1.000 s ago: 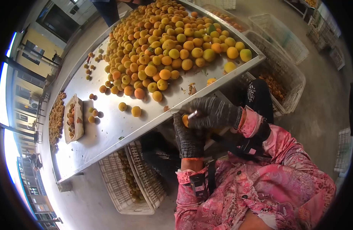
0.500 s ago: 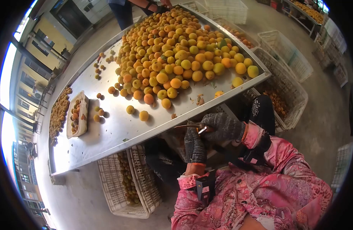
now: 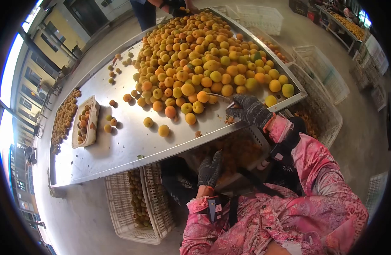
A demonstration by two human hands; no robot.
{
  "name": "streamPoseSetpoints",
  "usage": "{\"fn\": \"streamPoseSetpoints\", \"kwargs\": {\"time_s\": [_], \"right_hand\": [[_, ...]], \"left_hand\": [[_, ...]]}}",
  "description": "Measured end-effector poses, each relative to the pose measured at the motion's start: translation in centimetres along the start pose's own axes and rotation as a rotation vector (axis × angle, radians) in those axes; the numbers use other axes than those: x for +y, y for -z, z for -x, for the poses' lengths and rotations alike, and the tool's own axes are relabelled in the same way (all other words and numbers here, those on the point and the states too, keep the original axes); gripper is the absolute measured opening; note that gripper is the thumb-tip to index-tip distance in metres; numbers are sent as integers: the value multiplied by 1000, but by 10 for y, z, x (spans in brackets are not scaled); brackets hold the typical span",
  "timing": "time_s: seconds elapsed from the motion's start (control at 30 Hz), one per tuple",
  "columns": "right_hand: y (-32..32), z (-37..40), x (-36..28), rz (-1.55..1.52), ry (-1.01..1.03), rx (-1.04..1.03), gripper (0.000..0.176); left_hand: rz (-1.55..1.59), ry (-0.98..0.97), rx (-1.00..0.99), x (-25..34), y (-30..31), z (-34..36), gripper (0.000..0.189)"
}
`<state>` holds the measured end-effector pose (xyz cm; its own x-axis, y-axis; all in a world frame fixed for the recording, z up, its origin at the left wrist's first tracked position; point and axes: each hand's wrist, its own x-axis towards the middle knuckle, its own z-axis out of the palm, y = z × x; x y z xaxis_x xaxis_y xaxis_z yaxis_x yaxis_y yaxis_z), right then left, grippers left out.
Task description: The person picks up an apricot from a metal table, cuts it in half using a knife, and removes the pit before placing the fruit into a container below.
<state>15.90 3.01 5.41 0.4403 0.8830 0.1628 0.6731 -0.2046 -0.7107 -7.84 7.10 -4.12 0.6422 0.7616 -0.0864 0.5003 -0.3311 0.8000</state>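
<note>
My right hand [image 3: 249, 112], in a dark grey knit glove, is closed around a thin curved metal tool [image 3: 221, 97] above the front edge of the metal table [image 3: 131, 146]. The tool's tip reaches over to an apricot [image 3: 202, 97] at the near side of a large apricot heap [image 3: 191, 55]. Lower down, my left hand [image 3: 210, 170], gloved alike, is held off the table's edge with its fingers stretched out and nothing in them. Just beyond it, under the table edge, a crate holds blurred orange pieces [image 3: 242, 148].
A small tray [image 3: 92, 129] of fruit stands at the table's left, beside many small brownish pieces [image 3: 67, 119]. White crates [image 3: 153, 204] stand below the table, and others [image 3: 323, 72] to the right. Across the table, a person's gloved hand [image 3: 177, 11] is at the heap.
My right hand has moved up and forward over the table with the tool, to the heap. My left hand has parted from it, dropped lower, and its fingers have opened.
</note>
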Motion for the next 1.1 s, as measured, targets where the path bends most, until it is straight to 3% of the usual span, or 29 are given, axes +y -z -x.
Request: {"fn": "streamPoseSetpoints", "kwargs": {"time_s": [0.07, 0.1, 0.17, 0.23, 0.3, 0.4, 0.47, 0.5, 0.57, 0.63, 0.67, 0.7, 0.73, 0.8, 0.93, 1.0, 1.1], "right_hand": [[-6, -24, -4, -14, -22, 0, 40], [-18, -42, 6, -17, 85, -2, 44], [-41, -71, 13, -20, 197, -6, 47], [-61, -90, 13, 79, 151, -139, 54], [-72, -102, 16, 148, 201, -81, 54], [-72, -99, 19, 204, 215, -54, 52], [-54, -79, 4, -48, 239, -117, 49], [-35, -61, -25, -200, 89, -196, 47], [-24, -37, -45, -285, 152, -297, 47], [-22, -15, -57, -368, 212, -390, 46], [-24, -5, -63, -398, 290, -293, 45], [-23, 3, -69, -426, 370, -193, 45], [-14, 11, -77, -424, 376, -190, 45], [4, 27, -91, -659, 36, -194, 43], [16, 51, -81, -337, 48, -97, 36], [15, 64, -67, 506, 808, 234, 29], [9, 78, -66, 454, 856, 321, 26]], "left_hand": [[81, 72, -76, 7, 8, 1, 31], [85, 74, -73, 4, 10, 0, 31], [9, -196, -104, -3, 13, -1, 32], [179, -227, -56, 8, 15, 0, 32], [350, -258, -6, 23, 20, -1, 31], [468, -246, 62, 43, 29, -5, 30], [798, -89, 170, 60, 37, -10, 34], [799, -84, 178, 73, 42, -11, 34], [1209, 51, 178, 97, 51, -16, 38], [1193, 46, 162, 89, 49, -26, 41], [1175, 39, 137, 82, 47, -29, 43], [956, -160, 184, 79, 45, -31, 44], [956, -167, 186, 86, 46, -28, 44], [1362, -165, 223, 103, 49, -15, 52], [1247, -205, 261, 116, 61, 3, 55], [1244, -287, 292, 118, 63, 6, 59], [1261, -306, 253, 114, 63, 6, 57]]}}
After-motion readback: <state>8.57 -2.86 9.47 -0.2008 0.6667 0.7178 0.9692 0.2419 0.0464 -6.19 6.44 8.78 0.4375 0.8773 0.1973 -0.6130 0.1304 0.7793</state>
